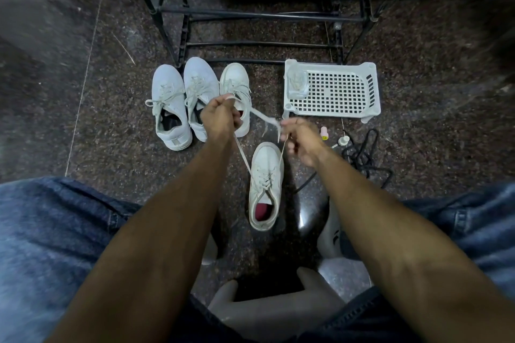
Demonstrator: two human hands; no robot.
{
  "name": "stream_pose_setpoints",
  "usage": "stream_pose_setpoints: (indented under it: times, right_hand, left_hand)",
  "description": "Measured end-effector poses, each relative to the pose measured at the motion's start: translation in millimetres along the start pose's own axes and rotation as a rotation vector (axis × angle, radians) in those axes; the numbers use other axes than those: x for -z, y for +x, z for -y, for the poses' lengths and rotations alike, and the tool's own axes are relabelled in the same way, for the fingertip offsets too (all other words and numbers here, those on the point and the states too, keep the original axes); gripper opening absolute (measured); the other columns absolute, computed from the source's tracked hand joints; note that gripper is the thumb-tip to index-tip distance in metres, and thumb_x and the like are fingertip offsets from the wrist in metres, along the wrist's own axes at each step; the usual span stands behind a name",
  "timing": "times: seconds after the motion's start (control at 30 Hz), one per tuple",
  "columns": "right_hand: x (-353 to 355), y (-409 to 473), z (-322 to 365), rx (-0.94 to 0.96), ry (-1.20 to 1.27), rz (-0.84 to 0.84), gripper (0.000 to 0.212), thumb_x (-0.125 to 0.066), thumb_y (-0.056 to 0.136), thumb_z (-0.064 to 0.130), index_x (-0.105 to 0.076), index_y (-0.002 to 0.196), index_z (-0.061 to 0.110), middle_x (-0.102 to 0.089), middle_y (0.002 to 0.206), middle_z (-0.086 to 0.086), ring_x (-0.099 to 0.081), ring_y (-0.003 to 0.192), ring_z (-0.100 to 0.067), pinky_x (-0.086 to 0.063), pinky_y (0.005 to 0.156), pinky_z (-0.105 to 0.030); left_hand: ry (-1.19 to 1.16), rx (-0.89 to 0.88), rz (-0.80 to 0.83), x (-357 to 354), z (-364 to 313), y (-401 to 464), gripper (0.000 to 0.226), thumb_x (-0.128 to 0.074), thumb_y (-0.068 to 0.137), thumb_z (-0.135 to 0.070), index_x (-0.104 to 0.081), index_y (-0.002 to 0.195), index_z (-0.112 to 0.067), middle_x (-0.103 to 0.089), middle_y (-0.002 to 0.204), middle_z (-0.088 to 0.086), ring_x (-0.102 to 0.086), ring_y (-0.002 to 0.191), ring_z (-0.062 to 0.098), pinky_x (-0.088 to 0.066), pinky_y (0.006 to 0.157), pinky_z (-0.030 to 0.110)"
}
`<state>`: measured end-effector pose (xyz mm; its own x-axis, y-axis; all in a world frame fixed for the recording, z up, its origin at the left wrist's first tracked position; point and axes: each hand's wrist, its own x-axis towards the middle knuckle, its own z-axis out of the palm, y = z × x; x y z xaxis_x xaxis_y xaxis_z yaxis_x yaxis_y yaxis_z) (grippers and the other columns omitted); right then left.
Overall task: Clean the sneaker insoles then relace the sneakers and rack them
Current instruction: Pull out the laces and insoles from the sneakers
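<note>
Head view: left hand [220,117] grips one lace end, fingers curled round it; right hand [302,142] pinches other end of lace [242,157]. Both ends run down to white sneaker [266,184] on floor [111,133], just below hands, long axis toward person, toe away. Right hand nearer. Three sneakers [199,97] stand beyond, before black rack [262,14]. White basket [334,89] at right; small items near it, probably bottles, blurred.
</note>
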<state>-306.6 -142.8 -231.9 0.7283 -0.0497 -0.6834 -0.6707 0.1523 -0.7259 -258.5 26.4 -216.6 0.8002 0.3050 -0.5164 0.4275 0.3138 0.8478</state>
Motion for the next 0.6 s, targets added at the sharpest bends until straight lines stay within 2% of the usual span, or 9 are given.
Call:
stream_pose_setpoints:
  times: [0.13, 0.2, 0.27, 0.33, 0.37, 0.43, 0.5, 0.6]
  right_hand:
    - [7, 5, 36, 0.145, 0.033, -0.154, 0.017, -0.054, 0.089, -0.002, -0.059, 0.091, 0.014, -0.056, 0.058, 0.001, -0.040, 0.040, -0.008, -0.032, 0.040, -0.022]
    - [13, 7, 45, 0.170, -0.041, -0.193, 0.019, -0.053, 0.089, -0.003, -0.058, 0.089, 0.015, -0.057, 0.058, 0.000, -0.044, 0.040, -0.009, -0.036, 0.040, -0.021]
    - [15, 13, 39, 0.118, -0.250, -0.156, 0.021, -0.055, 0.088, -0.003, -0.057, 0.090, 0.018, -0.063, 0.073, -0.006, -0.053, 0.052, -0.014, -0.046, 0.045, -0.026]
    - [13, 19, 19, 0.060, -0.579, -0.066, 0.019, -0.063, 0.083, 0.005, -0.058, 0.088, 0.023, -0.067, 0.094, -0.012, -0.063, 0.075, -0.023, -0.055, 0.066, -0.037]
    - [10, 22, 5, 0.031, -0.760, -0.036, 0.018, -0.065, 0.078, 0.012, -0.059, 0.090, 0.024, -0.066, 0.101, -0.012, -0.065, 0.088, -0.029, -0.054, 0.078, -0.043]
    - [0, 15, -21, 0.027, -1.083, -0.032, 0.034, -0.065, 0.074, 0.024, -0.061, 0.108, 0.024, -0.063, 0.114, -0.010, -0.060, 0.107, -0.033, -0.049, 0.091, -0.042]
    - [-12, -4, -43, 0.003, -1.188, 0.041, 0.043, -0.070, 0.081, 0.034, -0.060, 0.121, 0.022, -0.062, 0.120, -0.007, -0.059, 0.110, -0.029, -0.047, 0.088, -0.033]
    - [-21, -19, -80, -0.027, -1.296, 0.126, 0.043, -0.071, 0.077, 0.046, -0.059, 0.113, 0.025, -0.065, 0.116, -0.006, -0.062, 0.104, -0.027, -0.046, 0.081, -0.030]
  left_hand:
    - [-0.065, 0.071, -0.151, 5, 2, 2, 0.016, -0.052, 0.093, -0.006, -0.055, 0.077, -0.010, -0.046, 0.051, 0.003, -0.041, 0.039, 0.012, -0.032, 0.043, 0.022]
    - [-0.038, 0.082, -0.218, 12, 13, 3, 0.015, -0.054, 0.092, -0.008, -0.057, 0.077, -0.008, -0.052, 0.055, 0.006, -0.048, 0.048, 0.017, -0.036, 0.045, 0.025]
    - [0.124, 0.053, -0.236, 20, 29, 4, 0.010, -0.055, 0.092, -0.008, -0.062, 0.086, -0.004, -0.060, 0.071, 0.011, -0.056, 0.067, 0.023, -0.042, 0.053, 0.028]
    - [0.473, 0.058, -0.136, 31, 54, 4, 0.017, -0.057, 0.092, -0.011, -0.063, 0.104, 0.000, -0.065, 0.091, 0.014, -0.061, 0.086, 0.026, -0.043, 0.063, 0.028]
    - [0.651, 0.078, -0.064, 36, 64, 0, 0.027, -0.060, 0.088, -0.015, -0.062, 0.110, 0.000, -0.066, 0.100, 0.016, -0.063, 0.094, 0.029, -0.046, 0.069, 0.029]
    - [0.918, 0.087, 0.038, 47, 89, -7, 0.055, -0.065, 0.071, -0.027, -0.057, 0.121, -0.006, -0.063, 0.112, 0.016, -0.061, 0.105, 0.033, -0.051, 0.086, 0.035]
    - [1.074, 0.041, 0.116, 57, 115, -7, 0.064, -0.063, 0.063, -0.030, -0.056, 0.123, -0.009, -0.061, 0.112, 0.016, -0.060, 0.105, 0.032, -0.052, 0.089, 0.040]
    - [1.208, 0.157, 0.442, 55, 113, -35, 0.041, -0.066, 0.073, -0.021, -0.064, 0.112, -0.009, -0.067, 0.109, 0.012, -0.064, 0.104, 0.030, -0.050, 0.085, 0.029]
